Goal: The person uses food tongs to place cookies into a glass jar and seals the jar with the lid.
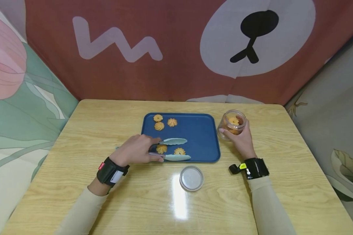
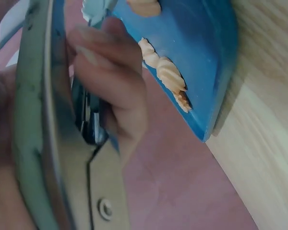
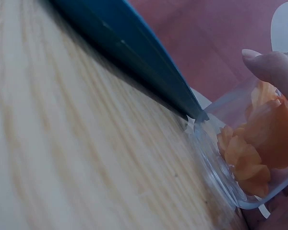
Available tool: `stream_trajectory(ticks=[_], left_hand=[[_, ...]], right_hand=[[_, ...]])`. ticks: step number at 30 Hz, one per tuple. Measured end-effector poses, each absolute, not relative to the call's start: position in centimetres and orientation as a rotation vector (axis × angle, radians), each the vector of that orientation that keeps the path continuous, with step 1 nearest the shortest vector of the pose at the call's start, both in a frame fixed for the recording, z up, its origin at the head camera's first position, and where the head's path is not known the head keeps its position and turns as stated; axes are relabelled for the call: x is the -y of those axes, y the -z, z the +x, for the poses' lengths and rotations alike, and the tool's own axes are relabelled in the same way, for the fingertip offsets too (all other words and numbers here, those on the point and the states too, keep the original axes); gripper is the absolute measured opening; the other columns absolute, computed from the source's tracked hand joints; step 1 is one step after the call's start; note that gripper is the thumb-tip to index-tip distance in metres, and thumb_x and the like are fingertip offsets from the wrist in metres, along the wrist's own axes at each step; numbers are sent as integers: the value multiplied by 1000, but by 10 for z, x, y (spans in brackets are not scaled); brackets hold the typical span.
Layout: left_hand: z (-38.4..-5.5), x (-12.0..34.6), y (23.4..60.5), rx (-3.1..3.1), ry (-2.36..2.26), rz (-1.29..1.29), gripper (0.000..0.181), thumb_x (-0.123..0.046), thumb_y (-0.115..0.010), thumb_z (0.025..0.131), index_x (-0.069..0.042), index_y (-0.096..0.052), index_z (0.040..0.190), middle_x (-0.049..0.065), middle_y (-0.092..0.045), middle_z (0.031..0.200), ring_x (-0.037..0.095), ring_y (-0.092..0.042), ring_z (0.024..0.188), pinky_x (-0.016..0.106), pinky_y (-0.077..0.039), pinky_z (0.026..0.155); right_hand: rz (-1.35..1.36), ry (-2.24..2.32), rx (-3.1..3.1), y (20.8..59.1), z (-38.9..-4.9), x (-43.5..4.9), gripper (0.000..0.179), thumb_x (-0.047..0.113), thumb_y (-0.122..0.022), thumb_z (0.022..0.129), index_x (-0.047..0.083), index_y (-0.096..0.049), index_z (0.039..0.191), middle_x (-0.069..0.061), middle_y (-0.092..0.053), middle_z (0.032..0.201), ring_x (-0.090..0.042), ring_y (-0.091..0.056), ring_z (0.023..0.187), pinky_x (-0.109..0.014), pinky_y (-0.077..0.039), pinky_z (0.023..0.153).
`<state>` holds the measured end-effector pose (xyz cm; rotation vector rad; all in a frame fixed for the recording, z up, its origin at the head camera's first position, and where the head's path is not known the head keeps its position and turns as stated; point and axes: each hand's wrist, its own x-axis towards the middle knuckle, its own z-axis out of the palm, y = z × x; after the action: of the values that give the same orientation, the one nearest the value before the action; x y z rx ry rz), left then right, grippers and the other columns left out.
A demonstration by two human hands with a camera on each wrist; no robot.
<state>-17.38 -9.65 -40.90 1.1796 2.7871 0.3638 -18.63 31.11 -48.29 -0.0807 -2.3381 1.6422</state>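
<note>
My left hand (image 1: 136,150) holds a pair of tongs (image 1: 174,141) with pale green tips over the front left of the blue tray (image 1: 201,137). The tips stand apart. Between the tong arms lie two butter cookies, a swirled one (image 1: 161,148) and a ring-shaped one (image 1: 179,151). In the left wrist view the metal and green tongs handle (image 2: 31,120) runs along the palm. At the tray's right side my right hand (image 1: 243,140) grips a clear jar (image 1: 224,125), thumb on the near side. Cookies (image 3: 247,163) fill part of the jar.
Three more cookies, one of them a swirl (image 1: 159,126), lie at the tray's back left. A round lid (image 1: 191,178) rests on the wooden table (image 1: 129,202) in front of the tray. A printed cloth (image 1: 179,78) hangs behind the table.
</note>
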Motion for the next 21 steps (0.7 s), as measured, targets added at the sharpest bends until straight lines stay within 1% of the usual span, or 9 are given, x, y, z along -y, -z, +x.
stream_trajectory(ticks=[2, 5, 9, 11, 13, 16, 21], left_hand=[[-174, 98, 409, -2777, -365, 1192, 70, -64, -65, 76, -14, -62, 124, -12, -60, 65, 2, -45, 46, 25, -39, 44], [-175, 100, 409, -2767, -378, 1198, 65, -60, -66, 77, -14, -63, 123, -12, -62, 67, 4, -41, 43, 26, -34, 42], [-175, 101, 410, -2754, -394, 1229, 59, -56, -68, 78, -15, -65, 121, -13, -55, 57, 6, -32, 39, 26, -26, 40], [-175, 101, 410, -2753, -400, 1253, 56, -54, -68, 79, -17, -65, 120, -13, -48, 50, 5, -30, 38, 26, -25, 39], [-175, 101, 410, -2754, -400, 1278, 53, -53, -68, 80, -18, -66, 120, -14, -45, 46, 5, -29, 36, 25, -24, 39], [-175, 101, 410, -2761, -392, 1294, 50, -53, -66, 81, -20, -66, 119, -14, -44, 45, 4, -31, 36, 24, -25, 38], [-174, 100, 408, -2771, -373, 1298, 50, -53, -66, 82, -20, -66, 120, -15, -47, 49, 4, -36, 38, 24, -27, 39]], right_hand=[[-75, -1644, 2336, 483, -186, -311, 89, 32, -80, 75, 21, -24, 143, -5, -33, 140, -18, -37, 124, -49, -35, 97], [-71, -1641, 2331, 481, -186, -310, 89, 32, -80, 74, 21, -24, 143, -5, -33, 140, -18, -36, 124, -49, -35, 97], [-74, -1636, 2334, 480, -185, -309, 89, 32, -80, 74, 22, -24, 143, -5, -33, 140, -18, -36, 123, -49, -35, 97], [-79, -1634, 2338, 480, -185, -309, 88, 31, -80, 74, 23, -25, 143, -5, -33, 140, -18, -37, 123, -48, -35, 96], [-84, -1631, 2339, 479, -185, -308, 88, 32, -80, 74, 23, -25, 143, -5, -34, 139, -18, -37, 123, -48, -35, 96], [-92, -1629, 2338, 480, -185, -308, 88, 32, -81, 74, 23, -26, 142, -5, -35, 138, -17, -37, 122, -47, -36, 96], [-94, -1627, 2342, 479, -185, -308, 88, 32, -80, 74, 23, -26, 142, -6, -35, 138, -18, -37, 122, -46, -35, 95]])
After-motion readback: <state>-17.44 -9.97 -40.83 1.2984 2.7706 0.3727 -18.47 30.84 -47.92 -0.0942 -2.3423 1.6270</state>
